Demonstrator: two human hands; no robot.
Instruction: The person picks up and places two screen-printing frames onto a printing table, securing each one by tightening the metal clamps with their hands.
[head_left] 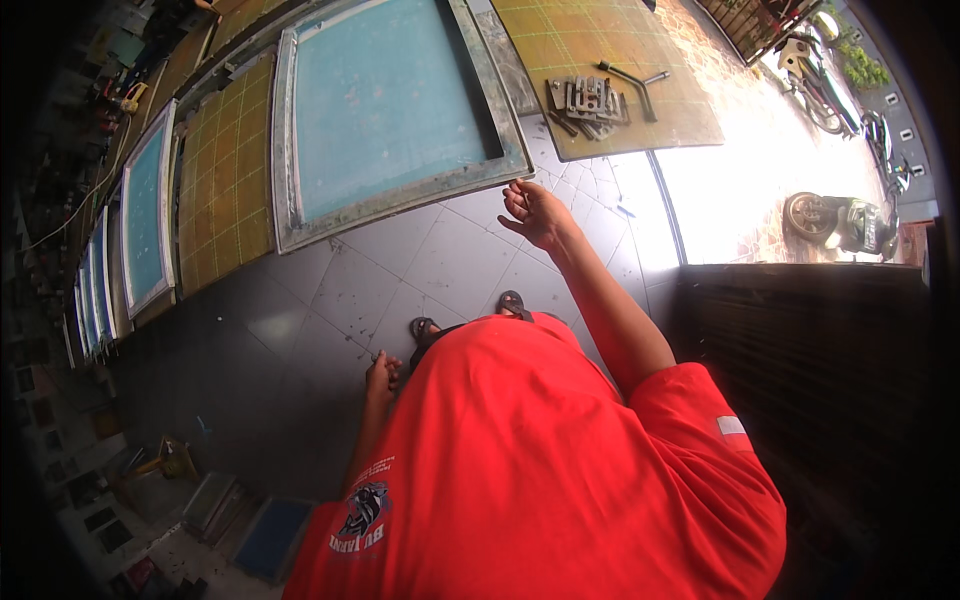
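My right hand point(530, 212) is raised just below the near right corner of a metal-framed screen with pale blue mesh point(380, 110); its fingers are apart and slightly bent, and I cannot tell whether the tips touch the frame. My left hand point(383, 372) hangs beside my red shirt over the floor, fingers loosely bent and apart, with nothing visible in them. A yellow gridded board point(670, 120) to the screen's right holds several metal clamp pieces point(590, 105) and an angled socket wrench point(640, 90).
Another gridded board point(220, 170) and smaller screens point(145, 210) line the left. Grey floor tiles point(400, 250) lie below, with stacked frames point(265, 535) at lower left. A dark panel point(800, 360) stands at right; parked motorbikes point(840, 225) are in the bright area beyond.
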